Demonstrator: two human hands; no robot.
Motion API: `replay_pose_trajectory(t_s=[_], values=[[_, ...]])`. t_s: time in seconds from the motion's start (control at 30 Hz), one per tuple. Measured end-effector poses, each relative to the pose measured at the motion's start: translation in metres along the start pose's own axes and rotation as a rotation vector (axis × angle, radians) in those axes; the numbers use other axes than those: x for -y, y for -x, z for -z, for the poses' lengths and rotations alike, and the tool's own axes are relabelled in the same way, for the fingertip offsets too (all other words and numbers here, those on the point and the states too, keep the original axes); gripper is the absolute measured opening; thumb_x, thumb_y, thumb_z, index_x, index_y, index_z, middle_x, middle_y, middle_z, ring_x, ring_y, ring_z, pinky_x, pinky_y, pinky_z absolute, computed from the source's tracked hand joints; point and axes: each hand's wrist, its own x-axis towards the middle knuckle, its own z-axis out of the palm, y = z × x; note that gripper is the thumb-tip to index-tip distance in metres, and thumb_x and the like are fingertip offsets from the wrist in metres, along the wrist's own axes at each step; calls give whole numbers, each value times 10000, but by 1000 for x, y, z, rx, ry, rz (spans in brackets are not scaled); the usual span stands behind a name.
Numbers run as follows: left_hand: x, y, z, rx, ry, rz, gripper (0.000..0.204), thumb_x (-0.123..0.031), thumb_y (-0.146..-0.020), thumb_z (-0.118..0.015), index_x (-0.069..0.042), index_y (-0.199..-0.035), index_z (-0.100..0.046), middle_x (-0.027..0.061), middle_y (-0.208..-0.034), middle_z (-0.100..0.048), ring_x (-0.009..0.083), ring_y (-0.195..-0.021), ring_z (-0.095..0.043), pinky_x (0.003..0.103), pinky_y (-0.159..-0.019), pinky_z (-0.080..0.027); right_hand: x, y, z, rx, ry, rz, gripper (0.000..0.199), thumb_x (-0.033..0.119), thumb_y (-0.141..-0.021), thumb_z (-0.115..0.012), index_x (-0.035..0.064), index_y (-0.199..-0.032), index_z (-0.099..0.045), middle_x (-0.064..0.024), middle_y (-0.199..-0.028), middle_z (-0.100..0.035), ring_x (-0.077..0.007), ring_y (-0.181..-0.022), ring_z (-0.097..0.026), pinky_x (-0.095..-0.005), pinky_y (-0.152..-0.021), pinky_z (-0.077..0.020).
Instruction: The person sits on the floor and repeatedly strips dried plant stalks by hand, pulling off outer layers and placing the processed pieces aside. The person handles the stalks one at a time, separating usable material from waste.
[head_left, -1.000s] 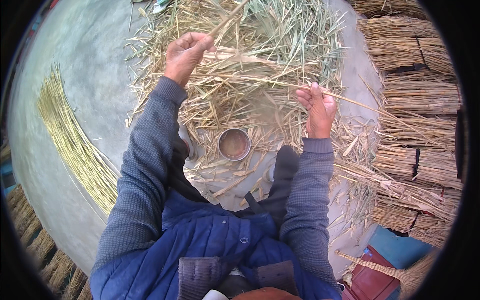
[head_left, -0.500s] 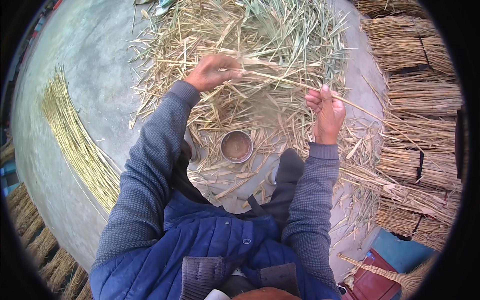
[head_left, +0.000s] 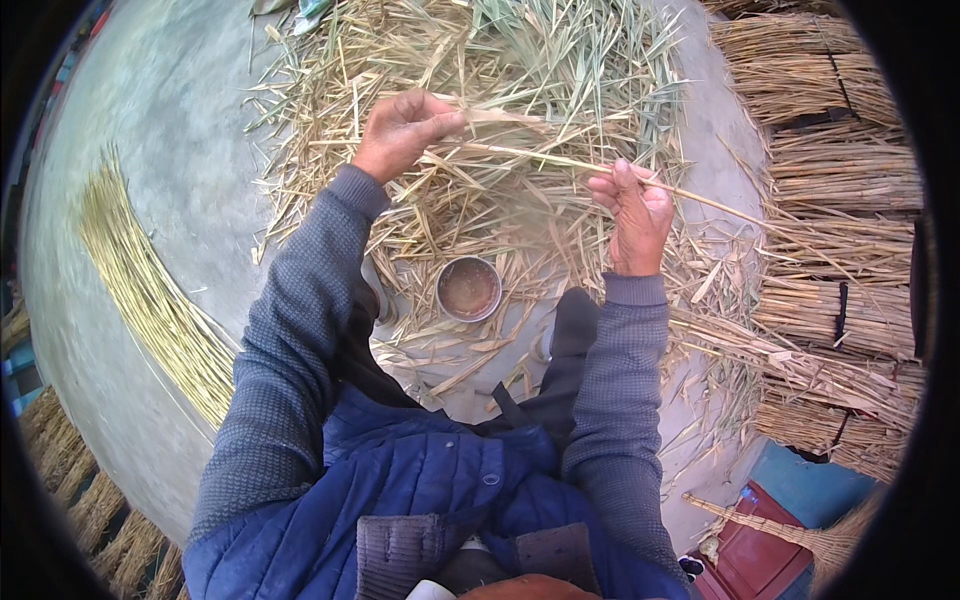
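Observation:
A long thin straw-coloured stalk slants across in front of me, above a heap of loose leaves. Thumb and fingers of my right hand are closed around it, and its far part runs off to the right. My left hand is closed in a pinch, with a pale dry leaf at its fingertips. The left end of the stalk lies just below those fingers; whether they touch it I cannot tell. Beneath both hands spreads the heap of dry and greenish leaf strips.
A round bowl stands between my feet. On the left, a bundle of yellow-green stalks lies on the grey floor. Tied stalk bundles are stacked along the right. A broom lies at lower right over a dark red object.
My left hand has moved slightly left and up, and a dry leaf now trails from its fingertips, apart from the stalk. My right hand still grips the stalk.

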Motion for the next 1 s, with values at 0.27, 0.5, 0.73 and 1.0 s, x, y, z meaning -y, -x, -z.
replay_pose_trajectory(t_s=[0.27,0.5,0.73,1.0], values=[[-7,1,9,-186,-1008,-518,335,-361,-887,-718,-36,-957,-684,76,-872,-702,256,-895,-633,393,-835,-460,-2,-2,-2,-33,23,-60,289,234,-930,-731,-16,-1013,-610,-142,-863,-712,-171,-707,-711,-243,-611,-582],[-3,2,-8,131,-821,-667,208,-296,-853,-732,-113,-806,-646,36,-689,-649,250,-638,-603,383,-685,-416,-8,-5,-6,-59,-6,-68,377,284,-922,-741,-46,-1027,-593,-179,-854,-707,-188,-683,-710,-259,-598,-586],[22,-1,44,150,-1296,-422,275,-319,-800,-766,-108,-751,-596,89,-588,-613,307,-631,-628,443,-708,-430,16,-18,34,-248,-88,25,338,254,-928,-733,-29,-1037,-584,-146,-872,-700,-164,-715,-706,-229,-605,-585],[-4,11,-42,194,-638,-569,275,-290,-857,-754,-95,-1041,-690,47,-841,-693,240,-794,-646,376,-784,-420,-19,-3,-22,172,-92,-107,310,239,-955,-699,-23,-1090,-602,-142,-921,-713,-171,-779,-713,-249,-668,-583]])
